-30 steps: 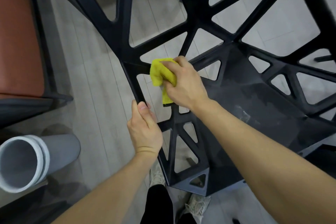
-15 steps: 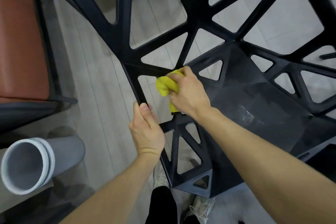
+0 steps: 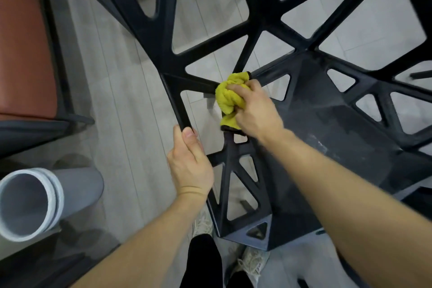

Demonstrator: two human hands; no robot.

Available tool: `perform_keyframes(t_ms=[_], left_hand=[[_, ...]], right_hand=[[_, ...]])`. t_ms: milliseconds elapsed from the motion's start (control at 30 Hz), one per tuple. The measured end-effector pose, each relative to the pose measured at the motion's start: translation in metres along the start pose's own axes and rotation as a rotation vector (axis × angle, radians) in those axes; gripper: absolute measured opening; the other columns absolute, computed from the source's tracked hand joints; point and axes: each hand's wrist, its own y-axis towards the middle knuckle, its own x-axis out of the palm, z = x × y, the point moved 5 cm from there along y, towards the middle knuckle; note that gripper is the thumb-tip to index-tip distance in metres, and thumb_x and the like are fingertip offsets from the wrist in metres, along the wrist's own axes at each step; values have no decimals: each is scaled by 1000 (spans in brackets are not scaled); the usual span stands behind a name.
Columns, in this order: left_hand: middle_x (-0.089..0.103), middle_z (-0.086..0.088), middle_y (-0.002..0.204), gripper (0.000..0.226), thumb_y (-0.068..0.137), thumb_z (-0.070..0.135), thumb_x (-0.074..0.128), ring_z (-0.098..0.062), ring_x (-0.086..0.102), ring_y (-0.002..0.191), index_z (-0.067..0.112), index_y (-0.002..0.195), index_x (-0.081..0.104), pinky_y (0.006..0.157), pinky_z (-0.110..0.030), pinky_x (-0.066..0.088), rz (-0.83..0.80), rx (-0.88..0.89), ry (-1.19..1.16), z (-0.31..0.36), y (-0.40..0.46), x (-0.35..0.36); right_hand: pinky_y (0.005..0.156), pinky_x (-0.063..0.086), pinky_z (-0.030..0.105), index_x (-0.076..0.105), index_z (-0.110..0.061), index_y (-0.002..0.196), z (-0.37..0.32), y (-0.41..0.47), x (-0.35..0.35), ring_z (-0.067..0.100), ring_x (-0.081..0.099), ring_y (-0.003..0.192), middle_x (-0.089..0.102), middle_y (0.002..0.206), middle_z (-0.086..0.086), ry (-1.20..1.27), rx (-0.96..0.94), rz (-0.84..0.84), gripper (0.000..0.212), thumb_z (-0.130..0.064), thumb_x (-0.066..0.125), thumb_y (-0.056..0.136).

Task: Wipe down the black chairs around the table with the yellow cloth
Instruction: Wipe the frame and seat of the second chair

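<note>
A black chair (image 3: 327,124) with an open lattice frame fills the middle and right of the head view, seen from above. My right hand (image 3: 256,110) grips a bunched yellow cloth (image 3: 228,98) and presses it against a strut where the side frame meets the seat. My left hand (image 3: 190,163) grips the chair's outer side bar just below and left of the cloth, thumb on top. The seat surface looks dusty and streaked.
A reddish-brown cushioned seat (image 3: 23,42) on a dark frame stands at the left. A grey cylindrical bin (image 3: 30,201) lies at the lower left. Light wood-plank floor (image 3: 117,112) shows through the lattice. My shoes (image 3: 250,262) are under the chair's near corner.
My right hand has slid the cloth down and rightward along the strut toward the seat joint, and the cloth is more bunched. My left hand keeps its hold on the side bar.
</note>
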Motion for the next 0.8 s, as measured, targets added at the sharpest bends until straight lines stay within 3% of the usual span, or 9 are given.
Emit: perform_keyframes(t_ms=[67, 167, 300, 367, 433, 567, 667, 733, 800], left_hand=[[57, -4, 67, 63, 109, 57, 17, -16, 56, 60, 8, 105, 57, 59, -38, 48, -10, 6, -9, 1, 0, 1], [57, -1, 67, 56, 110, 53, 17, -14, 57, 62, 13, 101, 54, 56, -27, 43, -15, 21, -4, 3, -1, 0], [57, -4, 66, 54, 110, 52, 18, -18, 56, 59, 12, 99, 53, 59, -39, 45, -9, 15, 7, 0, 0, 1], [58, -7, 67, 60, 110, 54, 18, -30, 58, 62, 7, 105, 56, 63, -51, 48, 5, 3, 13, -5, 1, 2], [59, -8, 68, 64, 110, 55, 18, -36, 59, 64, 5, 109, 57, 65, -56, 49, 6, -4, 22, -7, 3, 2], [56, 2, 66, 46, 112, 49, 19, -26, 59, 62, 19, 97, 51, 63, -52, 50, 12, 18, 34, -2, 2, 0], [56, 5, 66, 44, 112, 47, 20, -27, 59, 61, 19, 98, 50, 62, -51, 51, 14, 14, 35, -1, 2, 0], [57, 3, 66, 46, 111, 49, 20, -29, 59, 61, 17, 98, 51, 63, -52, 51, 14, -1, 37, -1, 2, 0], [58, -1, 67, 51, 111, 52, 18, -30, 59, 62, 14, 100, 51, 63, -54, 51, 7, -7, 39, -1, 2, 0]], right_hand=[[101, 51, 54, 66, -34, 140, 8, 14, -18, 39, 52, 122, 50, 137, 11, -184, -36, -89, 56, -20, 64, 86], [99, 49, 52, 76, -32, 124, 4, 18, -31, 40, 51, 116, 55, 134, 11, -332, -47, -25, 39, -32, 66, 86], [95, 53, 50, 72, -32, 127, 7, -62, 8, 36, 55, 107, 54, 126, 5, -154, -57, -200, 53, -29, 57, 76], [97, 55, 47, 63, -35, 139, 7, -98, 6, 35, 58, 115, 51, 135, 3, -105, -107, -307, 57, -29, 62, 83], [101, 53, 45, 60, -34, 143, 12, -79, -5, 36, 59, 120, 46, 144, 4, -141, -131, -282, 56, -27, 65, 88], [95, 54, 47, 67, -17, 131, 0, -18, -4, 38, 60, 116, 52, 139, 7, -161, 10, -74, 43, -27, 60, 90], [81, 52, 45, 67, -13, 123, -7, -61, 16, 39, 61, 99, 54, 124, 9, -198, 1, -160, 37, -28, 61, 90], [74, 48, 40, 68, -17, 113, -9, -107, 9, 36, 62, 88, 53, 117, 4, -223, -55, -304, 28, -30, 61, 89], [77, 50, 37, 71, -25, 110, -6, -115, -5, 35, 66, 92, 59, 110, -1, -253, -73, -405, 29, -35, 59, 86]])
